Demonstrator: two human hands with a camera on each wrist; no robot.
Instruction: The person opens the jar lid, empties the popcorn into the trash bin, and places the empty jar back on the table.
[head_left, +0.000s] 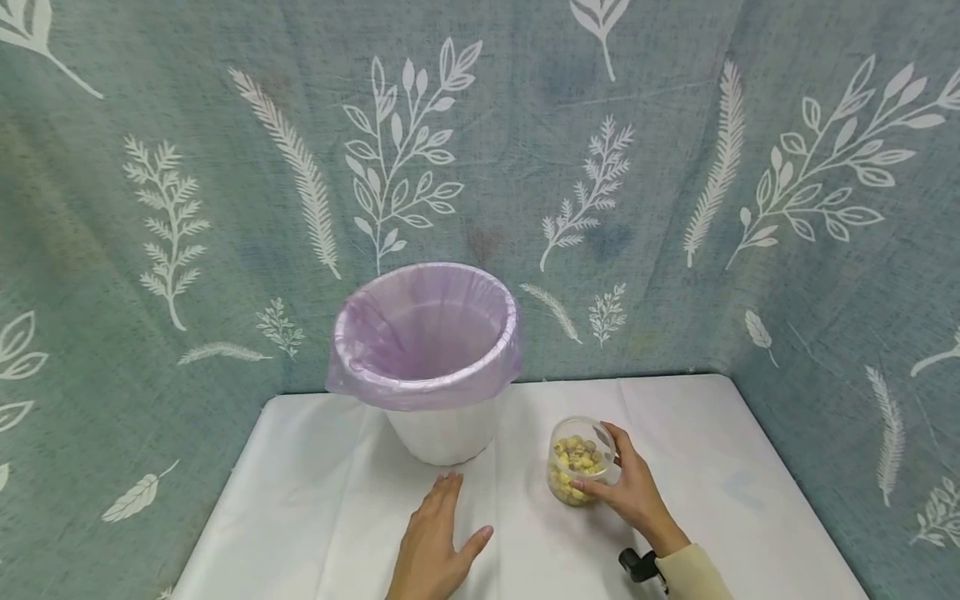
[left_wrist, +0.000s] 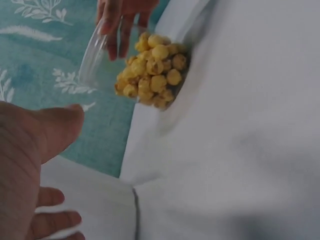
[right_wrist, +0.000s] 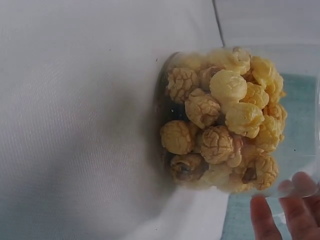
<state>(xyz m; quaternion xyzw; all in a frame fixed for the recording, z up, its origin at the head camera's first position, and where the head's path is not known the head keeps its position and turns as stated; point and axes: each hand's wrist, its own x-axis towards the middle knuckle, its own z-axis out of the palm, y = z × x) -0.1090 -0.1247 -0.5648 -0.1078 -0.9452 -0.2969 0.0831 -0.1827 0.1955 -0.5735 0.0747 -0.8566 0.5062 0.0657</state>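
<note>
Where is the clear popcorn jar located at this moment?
In the head view, the jar is right of centre, held by the right hand, right of the lined bin.

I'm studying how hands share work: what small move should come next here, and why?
Perhaps bring the left hand across to steady the jar: the right hand grips it from one side only, popcorn fills much of it, and the left hand holds nothing.
</note>
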